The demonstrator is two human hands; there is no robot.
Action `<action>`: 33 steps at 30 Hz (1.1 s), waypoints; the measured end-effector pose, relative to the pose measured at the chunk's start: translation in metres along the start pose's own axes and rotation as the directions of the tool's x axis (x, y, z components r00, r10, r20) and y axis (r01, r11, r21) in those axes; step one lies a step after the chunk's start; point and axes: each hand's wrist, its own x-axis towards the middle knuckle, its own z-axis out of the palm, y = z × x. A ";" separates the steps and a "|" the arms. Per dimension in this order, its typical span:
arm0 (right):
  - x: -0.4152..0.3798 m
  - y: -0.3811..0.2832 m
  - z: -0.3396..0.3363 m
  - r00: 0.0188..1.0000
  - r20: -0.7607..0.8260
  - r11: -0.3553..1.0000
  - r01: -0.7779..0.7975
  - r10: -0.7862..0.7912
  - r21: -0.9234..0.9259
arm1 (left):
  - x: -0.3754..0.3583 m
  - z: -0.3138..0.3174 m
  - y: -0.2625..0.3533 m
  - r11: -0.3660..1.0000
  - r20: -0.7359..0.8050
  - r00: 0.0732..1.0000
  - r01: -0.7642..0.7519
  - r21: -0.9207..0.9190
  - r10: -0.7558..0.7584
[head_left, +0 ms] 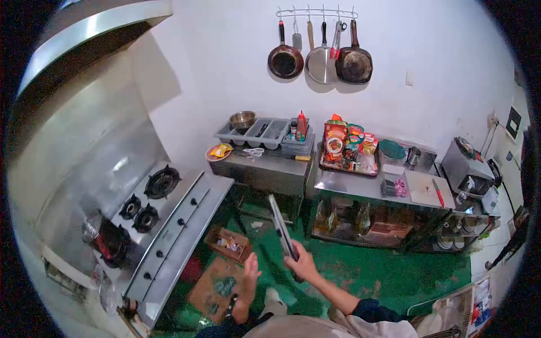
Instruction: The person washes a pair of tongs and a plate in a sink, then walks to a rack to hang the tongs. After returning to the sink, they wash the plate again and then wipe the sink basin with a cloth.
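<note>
My right hand (300, 263) is wrapped round the black-gripped end of a pair of metal tongs (279, 221). The tongs point up and away from me, slanting left, above the green floor. To their left, my left hand (250, 276) is raised with its fingers stretched out, holding nothing. A dark band circles that wrist. The left hand and the tongs are apart.
A gas stove (169, 225) stands at left, with a dark pot (110, 239) on it. Steel counters hold grey trays (259, 130), a tray of food packets (349, 146) and a cutting board (422, 188) with a red-handled knife (438, 193). A cardboard box (228, 243) sits on the floor.
</note>
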 end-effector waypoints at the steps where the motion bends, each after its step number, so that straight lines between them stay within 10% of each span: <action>1: 0.036 -0.003 -0.012 0.991 -0.085 0.993 0.092 -0.098 -0.071 | 0.014 -0.001 0.018 0.998 -0.007 0.999 0.045 -0.040 -0.046; 5: 0.188 -0.071 -0.076 0.951 -0.213 0.974 0.214 -0.224 -0.069 | 0.102 -0.060 -0.021 0.982 -0.029 0.982 0.187 -0.033 -0.188; 9: 0.368 -0.122 -0.149 0.699 -0.304 0.711 0.410 -0.647 -0.571 | 0.228 -0.111 -0.074 0.958 -0.050 0.959 0.274 -0.079 -0.278; 19: 0.682 -0.297 -0.271 0.574 -0.378 0.578 0.211 -0.726 -0.789 | 0.477 -0.024 -0.016 0.897 0.299 0.893 0.402 -0.185 -0.338; 22: 0.758 -0.320 -0.296 0.564 -0.307 0.479 0.183 -0.767 -0.859 | 0.492 0.007 0.004 0.955 0.051 0.961 0.262 0.137 -0.271; 24: 0.799 -0.341 -0.304 0.579 -0.329 0.467 0.103 -0.746 -0.878 | 0.501 0.013 -0.002 0.978 -0.004 0.988 0.151 -0.146 -0.153; 27: 0.844 -0.358 -0.307 0.555 -0.342 0.454 0.073 -0.758 -0.888 | 0.521 -0.001 -0.028 0.904 -0.079 0.927 0.334 -0.266 -0.366; 33: 0.884 -0.375 -0.305 0.519 -0.354 0.442 0.052 -0.778 -0.895 | 0.512 0.038 0.020 0.929 -0.179 0.933 0.260 -0.263 -0.312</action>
